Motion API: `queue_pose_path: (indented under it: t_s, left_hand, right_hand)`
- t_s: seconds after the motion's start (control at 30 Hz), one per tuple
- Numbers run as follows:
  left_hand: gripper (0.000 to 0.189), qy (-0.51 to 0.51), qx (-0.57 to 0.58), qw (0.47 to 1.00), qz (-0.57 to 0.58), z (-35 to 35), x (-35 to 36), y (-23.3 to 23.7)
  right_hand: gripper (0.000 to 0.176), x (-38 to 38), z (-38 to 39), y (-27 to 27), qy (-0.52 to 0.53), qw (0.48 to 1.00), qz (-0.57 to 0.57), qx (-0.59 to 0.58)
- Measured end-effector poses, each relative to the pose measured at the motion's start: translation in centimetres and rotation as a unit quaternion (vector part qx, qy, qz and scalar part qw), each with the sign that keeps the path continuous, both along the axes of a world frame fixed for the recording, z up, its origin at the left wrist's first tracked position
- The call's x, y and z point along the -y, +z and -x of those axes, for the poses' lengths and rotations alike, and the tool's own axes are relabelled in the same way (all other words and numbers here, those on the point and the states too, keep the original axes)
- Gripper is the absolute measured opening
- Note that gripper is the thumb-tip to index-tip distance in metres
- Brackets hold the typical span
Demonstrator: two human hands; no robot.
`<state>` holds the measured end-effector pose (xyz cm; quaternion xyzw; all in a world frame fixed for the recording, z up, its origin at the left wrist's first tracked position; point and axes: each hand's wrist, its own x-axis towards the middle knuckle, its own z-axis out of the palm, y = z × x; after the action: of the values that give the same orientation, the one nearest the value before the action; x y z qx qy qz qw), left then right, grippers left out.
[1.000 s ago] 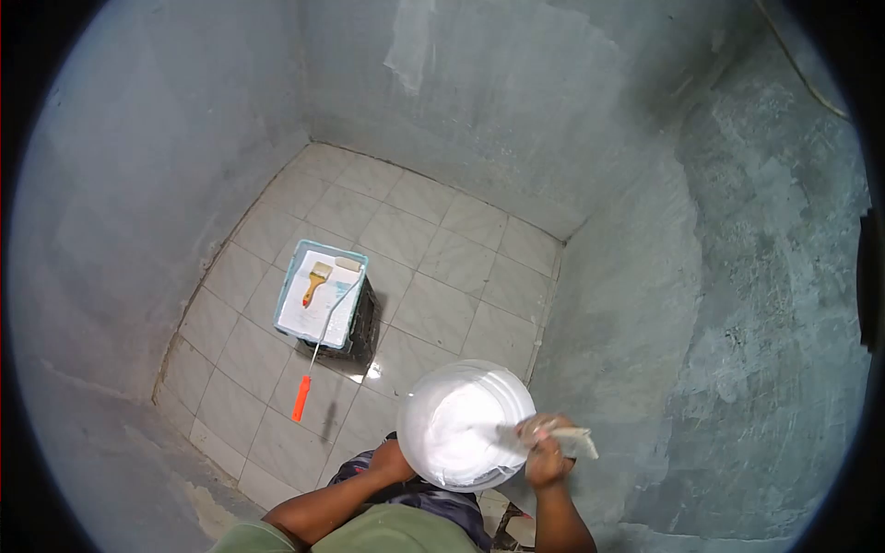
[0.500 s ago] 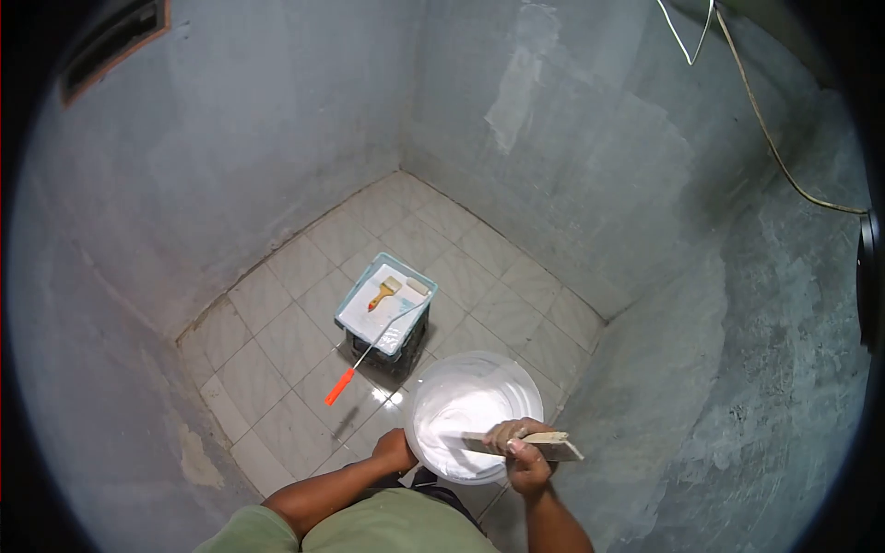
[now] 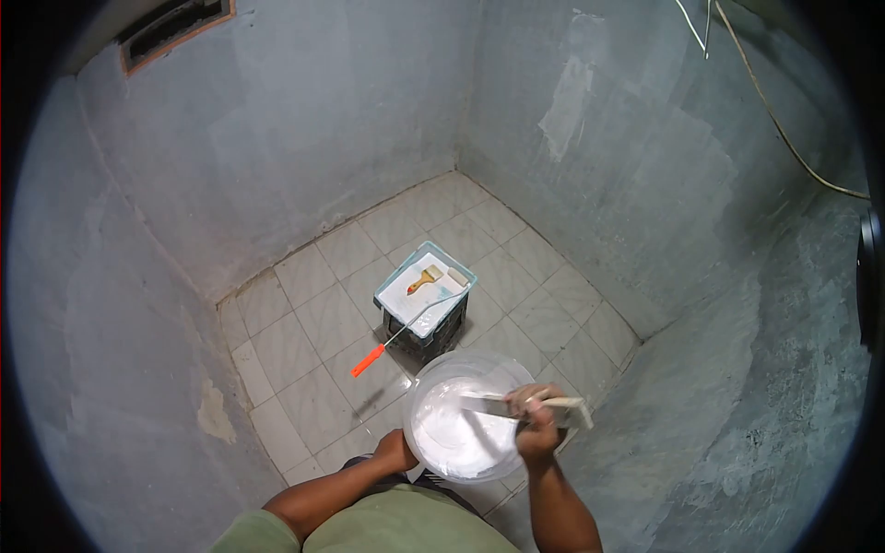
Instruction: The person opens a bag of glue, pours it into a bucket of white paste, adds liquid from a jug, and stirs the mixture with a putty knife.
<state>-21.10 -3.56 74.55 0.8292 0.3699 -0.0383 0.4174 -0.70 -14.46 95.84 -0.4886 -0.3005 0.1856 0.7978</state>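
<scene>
A clear round bucket [image 3: 414, 433] with white paint [image 3: 449, 426] in it stands right in front of my body. My left hand [image 3: 395, 452] is closed on the bucket's left rim. Above the right rim, my right hand [image 3: 537, 422] grips a flat wooden stick [image 3: 498, 406], whose far end reaches over the paint. That end is slightly blurred, so I cannot tell if it touches the paint.
Ahead, a paint tray [image 3: 402, 301] on a dark crate [image 3: 426, 347] holds a brush [image 3: 424, 279] and a roller with an orange handle [image 3: 368, 360]. Grey walls [image 3: 350, 111] enclose the tiled floor [image 3: 323, 323]. A cable [image 3: 772, 115] hangs at the upper right.
My right hand has moved up and slightly right with the stick, which now lies higher over the bucket. My left hand keeps its hold on the rim. The view has shifted left.
</scene>
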Motion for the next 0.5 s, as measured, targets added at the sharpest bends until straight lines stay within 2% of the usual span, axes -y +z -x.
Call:
queue_pose_path:
  t_s: [0.03,0.1,0.13,0.17,0.2,0.27,0.3,0.37,0.4,0.43,0.5]
  left_hand:
    - [0.037,-0.011,0.026,0.999,-0.022,0.1,0.4,-0.3]
    - [0.036,-0.02,0.051,0.998,-0.044,0.6,0.8,-0.5]
    - [0.036,-0.018,0.041,0.998,-0.034,0.9,0.9,-0.5]
    - [0.036,-0.016,0.031,0.999,-0.023,1.2,1.1,-0.4]
    - [0.036,-0.013,0.029,0.999,-0.021,1.3,1.3,-0.1]
    - [0.036,-0.021,-0.058,0.998,0.014,1.1,1.5,0.8]
    - [0.036,-0.02,-0.057,0.998,0.014,1.3,1.4,0.5]
    - [0.037,-0.008,-0.001,1.0,-0.017,1.6,0.8,-0.8]
    - [0.037,-0.001,0.007,0.999,-0.034,2.4,0.3,-2.8]
    - [0.037,-0.002,0.006,0.999,-0.033,2.6,-0.1,-1.7]
    - [0.036,-0.017,-0.021,1.0,-0.007,3.1,-0.7,-0.1]
  right_hand:
    - [0.011,-0.1,0.7,-1.2,0.074,0.996,-0.044,-0.004]
    - [0.011,1.9,1.1,-0.1,0.233,0.971,0.012,-0.046]
    - [0.011,2.7,0.6,1.3,0.187,0.98,0.071,0.015]
    - [0.011,3.5,-0.8,0.3,0.157,0.98,0.122,-0.007]
    - [0.011,2.7,-1.1,-0.3,0.103,0.991,0.083,-0.029]
    - [0.013,0.6,-0.7,-1.2,0.003,0.999,-0.009,-0.036]
    - [0.013,0.0,0.2,-1.8,0.039,0.996,-0.056,-0.051]
    - [0.013,0.6,1.7,-1.5,0.178,0.977,-0.074,-0.09]
    - [0.014,1.7,1.2,-0.8,0.24,0.967,0.002,-0.081]
    - [0.005,2.4,1.0,-0.4,0.203,0.977,0.019,-0.068]
    - [0.003,1.7,0.7,-1.8,0.088,0.993,0.057,-0.054]
